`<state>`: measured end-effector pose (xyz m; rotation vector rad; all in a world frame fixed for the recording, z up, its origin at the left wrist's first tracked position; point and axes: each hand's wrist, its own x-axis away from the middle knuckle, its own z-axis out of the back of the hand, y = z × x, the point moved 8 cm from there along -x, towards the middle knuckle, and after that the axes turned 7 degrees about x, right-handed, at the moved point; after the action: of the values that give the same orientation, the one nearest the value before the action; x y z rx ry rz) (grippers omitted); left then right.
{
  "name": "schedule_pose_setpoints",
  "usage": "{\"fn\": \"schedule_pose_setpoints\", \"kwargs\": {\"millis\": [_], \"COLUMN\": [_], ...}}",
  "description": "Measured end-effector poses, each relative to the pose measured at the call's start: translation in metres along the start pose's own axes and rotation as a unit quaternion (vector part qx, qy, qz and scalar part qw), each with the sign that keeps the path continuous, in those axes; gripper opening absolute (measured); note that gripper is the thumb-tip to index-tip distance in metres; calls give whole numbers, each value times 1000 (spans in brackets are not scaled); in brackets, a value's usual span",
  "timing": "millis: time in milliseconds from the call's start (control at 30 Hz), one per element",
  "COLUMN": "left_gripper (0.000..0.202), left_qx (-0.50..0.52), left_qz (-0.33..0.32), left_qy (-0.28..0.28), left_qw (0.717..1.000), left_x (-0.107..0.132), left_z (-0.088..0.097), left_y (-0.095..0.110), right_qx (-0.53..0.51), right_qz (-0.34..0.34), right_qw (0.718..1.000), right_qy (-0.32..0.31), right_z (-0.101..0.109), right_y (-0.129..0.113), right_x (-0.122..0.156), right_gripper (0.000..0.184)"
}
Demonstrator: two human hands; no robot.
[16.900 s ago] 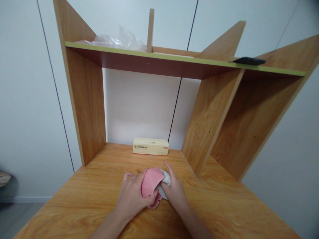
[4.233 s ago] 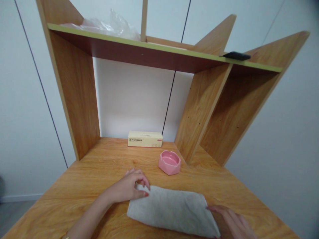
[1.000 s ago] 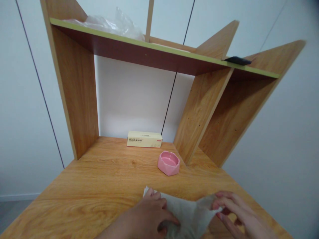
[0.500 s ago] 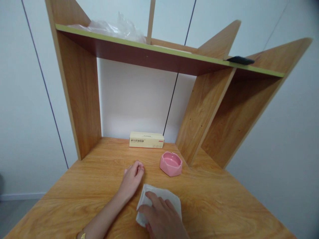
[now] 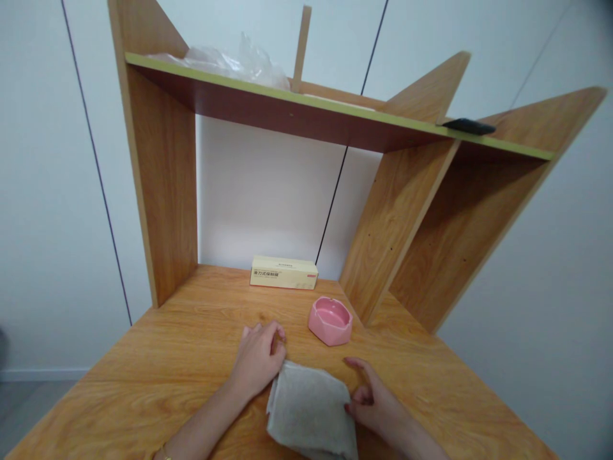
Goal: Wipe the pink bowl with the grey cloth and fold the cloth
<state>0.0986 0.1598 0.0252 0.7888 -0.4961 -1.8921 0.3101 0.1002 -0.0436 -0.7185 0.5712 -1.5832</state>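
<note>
Gray folded cloth (image 5: 313, 409) lies on the counter (image 5: 167, 364), your side of the pink faceted ashtray (image 5: 330, 332) and a bit left of it, not touching it. Judging by looks: light, soft, limp, not fragile, probably low slip. Layers show separated along the left edge, so grabbing just the top one would likely fan the stack. Best hold: pinch all layers together at an edge or corner, light squeeze.

Your left hand (image 5: 259, 358) is left of the ashtray and nearer you, at the cloth's far-left corner. Fingers loosely curled; can't tell if they pinch fabric. Bracelet (image 5: 165, 452) on that wrist.

Your right hand (image 5: 377, 406) is right of the ashtray, nearer you. Index extended, thumb tip at the cloth's right edge, clear gap between; can't tell if it grips.

Cream carton (image 5: 283, 273) sits behind and left of the ashtray.
</note>
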Motion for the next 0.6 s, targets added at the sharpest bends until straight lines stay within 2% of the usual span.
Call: {"fn": "schedule_pose_setpoints", "kwargs": {"millis": [100, 200, 300, 367, 433, 500, 567, 600], "left_gripper": [16, 16, 17, 17, 16, 17, 19, 20], "left_qx": [-3, -3, -4, -11, -20, -26, -27, -25], "left_qz": [0, 1, 5, 11, 16, 21, 25, 28], "left_qy": [3, -1, -1, -2, -3, 3, 17, 25], "left_qw": [1000, 1000, 1000, 1000, 1000, 999, 999, 999], "left_x": [0, 0, 0, -1, -2, -4, -5, -6], "left_z": [-1, -2, -3, -3, -3, -2, 0, 1], "left_y": [-1, -2, -3, -5, -8, -11, -17, -21], "right_qx": [19, 118, 270, 373, 428, 403, 346, 317], "right_qz": [-3, -17, -52, -57, -10, 87, 195, 226], "right_qw": [999, 987, 950, 910, 880, 885, 906, 915], "right_qy": [46, 108, 149, 175, 208, 216, 148, 106], "right_z": [23, 65, 97, 105, 96, 68, 23, 0], "right_y": [8, 11, 6, -12, -47, -89, -125, -137], "right_x": [-15, -26, -30, -29, -25, -20, -16, -16], "right_gripper": [62, 60, 56, 49, 42, 39, 39, 40]}}
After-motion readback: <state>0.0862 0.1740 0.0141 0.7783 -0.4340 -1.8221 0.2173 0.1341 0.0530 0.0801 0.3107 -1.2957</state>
